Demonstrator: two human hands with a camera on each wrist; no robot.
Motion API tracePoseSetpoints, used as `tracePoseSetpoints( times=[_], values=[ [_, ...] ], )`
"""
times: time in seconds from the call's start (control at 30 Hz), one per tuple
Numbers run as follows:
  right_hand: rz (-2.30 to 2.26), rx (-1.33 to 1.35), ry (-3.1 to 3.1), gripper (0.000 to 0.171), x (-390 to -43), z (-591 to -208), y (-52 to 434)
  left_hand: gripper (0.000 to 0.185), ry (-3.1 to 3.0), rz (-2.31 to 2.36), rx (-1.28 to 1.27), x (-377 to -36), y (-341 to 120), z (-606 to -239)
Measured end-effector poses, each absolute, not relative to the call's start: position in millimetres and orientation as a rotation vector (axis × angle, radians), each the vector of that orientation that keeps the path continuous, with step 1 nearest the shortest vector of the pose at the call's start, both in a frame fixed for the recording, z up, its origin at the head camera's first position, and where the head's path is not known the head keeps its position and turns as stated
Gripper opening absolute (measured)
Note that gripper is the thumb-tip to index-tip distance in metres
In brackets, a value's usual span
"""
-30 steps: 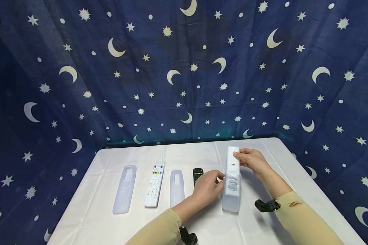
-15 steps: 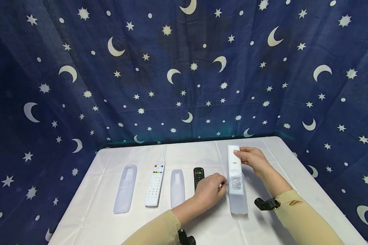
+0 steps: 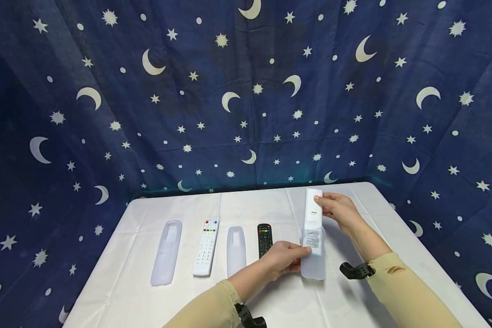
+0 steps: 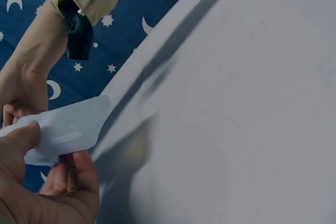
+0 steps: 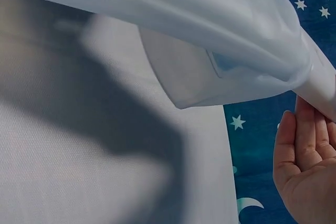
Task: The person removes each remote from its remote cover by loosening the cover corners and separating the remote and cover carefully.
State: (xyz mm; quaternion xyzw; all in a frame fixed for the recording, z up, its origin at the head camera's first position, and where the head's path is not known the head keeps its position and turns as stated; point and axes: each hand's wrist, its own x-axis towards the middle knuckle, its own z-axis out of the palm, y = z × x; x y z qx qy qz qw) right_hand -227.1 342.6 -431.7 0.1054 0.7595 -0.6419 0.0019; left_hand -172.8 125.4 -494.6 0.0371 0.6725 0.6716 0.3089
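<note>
A long white remote [image 3: 313,212] stands tilted above the table, its lower half inside a translucent silicone sleeve [image 3: 313,257]. My right hand [image 3: 339,210] grips the remote's upper end. My left hand [image 3: 286,257] pinches the sleeve's left edge near its opening. In the left wrist view the sleeve [image 4: 65,129] lies between my thumb and fingers [image 4: 73,182]. The right wrist view shows the sleeve [image 5: 173,40] from below, with my right hand's fingers [image 5: 307,150] against the remote.
On the white table [image 3: 139,300] lie an empty translucent sleeve [image 3: 166,252], a white remote with coloured buttons [image 3: 206,247], a second, shorter sleeve [image 3: 236,251] and a black remote [image 3: 264,238]. Starry blue cloth [image 3: 246,100] hangs behind and at both sides.
The remote has risen a little, and the sleeve now covers less of it. My left hand has slid down and right along the sleeve, uncovering the black remote.
</note>
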Motion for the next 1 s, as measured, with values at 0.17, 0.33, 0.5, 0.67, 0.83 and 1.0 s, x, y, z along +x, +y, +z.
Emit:
tracePoseSetpoints(
  times=[0.17,0.33,0.5,0.67,0.83,1.0],
  values=[
    [-2.013,0.32,2.388,0.068,-228,-432,340,0.022,1.746,1.752,0.024,-171,123,-498],
    [-2.024,0.303,2.384,0.066,-227,-430,340,0.012,1.744,1.794,0.137,-169,123,-498],
    [-2.014,0.296,2.388,0.064,-229,-431,340,0.037,1.694,1.787,0.216,-168,120,-493],
    [-1.997,0.309,2.391,0.064,-229,-434,343,0.051,1.651,1.71,0.283,-168,117,-492],
    [-2.013,0.283,2.371,0.069,-228,-434,341,0.024,1.714,1.678,0.28,-169,118,-491],
    [-1.992,0.248,2.339,0.07,-227,-436,336,0.028,1.715,1.811,0.252,-176,121,-487]
  ],
)
